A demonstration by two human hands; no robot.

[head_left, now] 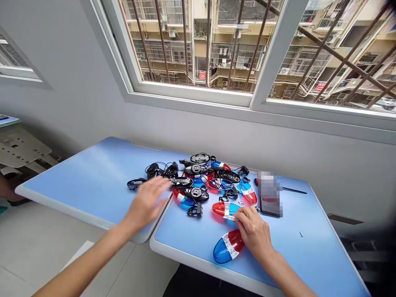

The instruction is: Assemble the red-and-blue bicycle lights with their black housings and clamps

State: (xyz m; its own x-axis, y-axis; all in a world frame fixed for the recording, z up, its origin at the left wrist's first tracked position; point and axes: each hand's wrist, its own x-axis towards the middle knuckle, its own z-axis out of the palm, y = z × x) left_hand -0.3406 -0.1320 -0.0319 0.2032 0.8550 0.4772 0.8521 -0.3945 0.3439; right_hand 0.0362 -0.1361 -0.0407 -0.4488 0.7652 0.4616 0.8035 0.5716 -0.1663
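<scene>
My right hand [254, 231] is closed, its fingertips pinching the right end of a red-and-blue plastic light cover [219, 209] with a white middle band. Under that wrist, partly hidden, a second red-and-blue light cover [227, 248] lies on the table. My left hand [147, 203] is slightly blurred and hovers over the table's left part with fingers stretched out, holding nothing. Just beyond its fingers sit black oval housings [182, 182] with exposed insides. A black clamp bracket [194, 210] lies between the hands.
A heap of black housings, wires and light covers [248, 192] fills the table's back middle. To the right stand a partly blurred phone [269, 198], a black pen-like stick [293, 190] and a small screw [301, 234]. Two blue tabletops [93, 181] meet at a seam below the window.
</scene>
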